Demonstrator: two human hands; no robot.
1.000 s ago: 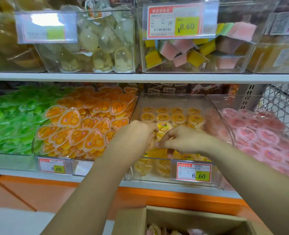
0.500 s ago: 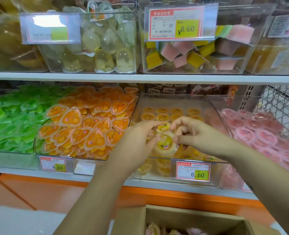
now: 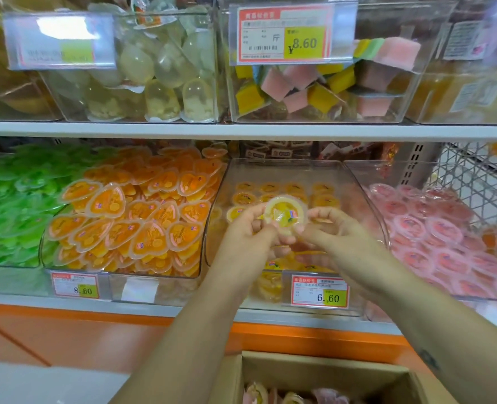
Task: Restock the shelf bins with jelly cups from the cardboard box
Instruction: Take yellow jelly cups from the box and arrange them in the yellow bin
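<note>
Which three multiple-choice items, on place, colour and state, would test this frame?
1. The yellow jelly cup is: A in the cardboard box; B at the clear bin tagged 6.60; C on the upper shelf.
2. The lower far-left jellies are: A pink; B blue; C green.
3. The cup is held by: A both hands; B neither hand; C one hand alone.
Key: B, it is held at that bin's opening; C, the pile is green; A, left hand and right hand both pinch it.
</note>
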